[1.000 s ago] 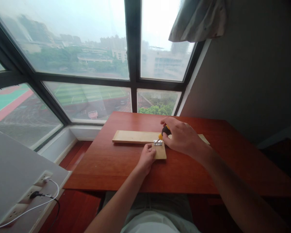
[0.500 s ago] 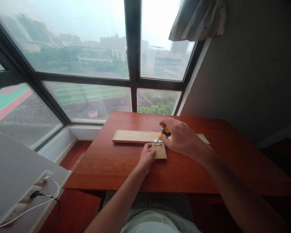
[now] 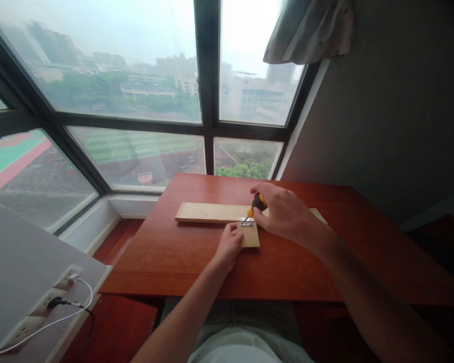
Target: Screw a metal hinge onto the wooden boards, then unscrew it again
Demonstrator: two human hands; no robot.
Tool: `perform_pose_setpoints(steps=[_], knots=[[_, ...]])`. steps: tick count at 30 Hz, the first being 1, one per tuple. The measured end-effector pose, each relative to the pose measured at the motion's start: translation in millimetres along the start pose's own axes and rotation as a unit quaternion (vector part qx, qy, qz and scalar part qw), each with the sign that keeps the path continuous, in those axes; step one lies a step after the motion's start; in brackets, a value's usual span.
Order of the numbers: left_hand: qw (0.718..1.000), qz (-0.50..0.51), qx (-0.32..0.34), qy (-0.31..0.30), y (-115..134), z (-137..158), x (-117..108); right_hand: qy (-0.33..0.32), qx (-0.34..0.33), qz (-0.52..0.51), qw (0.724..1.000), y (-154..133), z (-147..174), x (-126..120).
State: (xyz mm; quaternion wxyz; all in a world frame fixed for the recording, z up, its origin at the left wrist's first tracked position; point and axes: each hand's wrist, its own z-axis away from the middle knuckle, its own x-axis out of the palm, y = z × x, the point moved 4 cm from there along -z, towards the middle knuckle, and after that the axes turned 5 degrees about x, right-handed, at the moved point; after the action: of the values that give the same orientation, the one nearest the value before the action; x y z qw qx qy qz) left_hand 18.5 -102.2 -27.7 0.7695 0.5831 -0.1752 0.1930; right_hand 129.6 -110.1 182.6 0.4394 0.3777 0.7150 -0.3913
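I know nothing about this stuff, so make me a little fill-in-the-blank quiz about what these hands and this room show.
1. The right hand grips a black-and-yellow ____.
2. The left hand holds a small block made of ____.
3. Beyond the reddish-brown table is a large dark-framed ____ overlooking a sports field.
4. Of the two cables at the sockets, one is black and the other ____.

Missing words: screwdriver; wood; window; white.
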Motion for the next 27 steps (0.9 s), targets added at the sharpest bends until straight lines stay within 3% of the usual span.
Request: perform_pose_setpoints(steps=[10, 20, 27], knots=[[0.999, -0.009, -0.016, 0.029, 0.1, 0.4, -0.1, 0.020, 0.023, 0.030, 0.999, 2.7, -3.4, 0.6], [1.000, 0.000, -0.009, 0.008, 0.4, 0.1, 0.5, 0.041, -0.020, -0.020, 0.999, 2.5, -1.5, 2.9], [1.000, -0.001, -0.014, 0.014, -0.6, -1.2, -0.1, 0.015, 0.033, 0.041, 0.999, 3.0, -4.7, 1.4]])
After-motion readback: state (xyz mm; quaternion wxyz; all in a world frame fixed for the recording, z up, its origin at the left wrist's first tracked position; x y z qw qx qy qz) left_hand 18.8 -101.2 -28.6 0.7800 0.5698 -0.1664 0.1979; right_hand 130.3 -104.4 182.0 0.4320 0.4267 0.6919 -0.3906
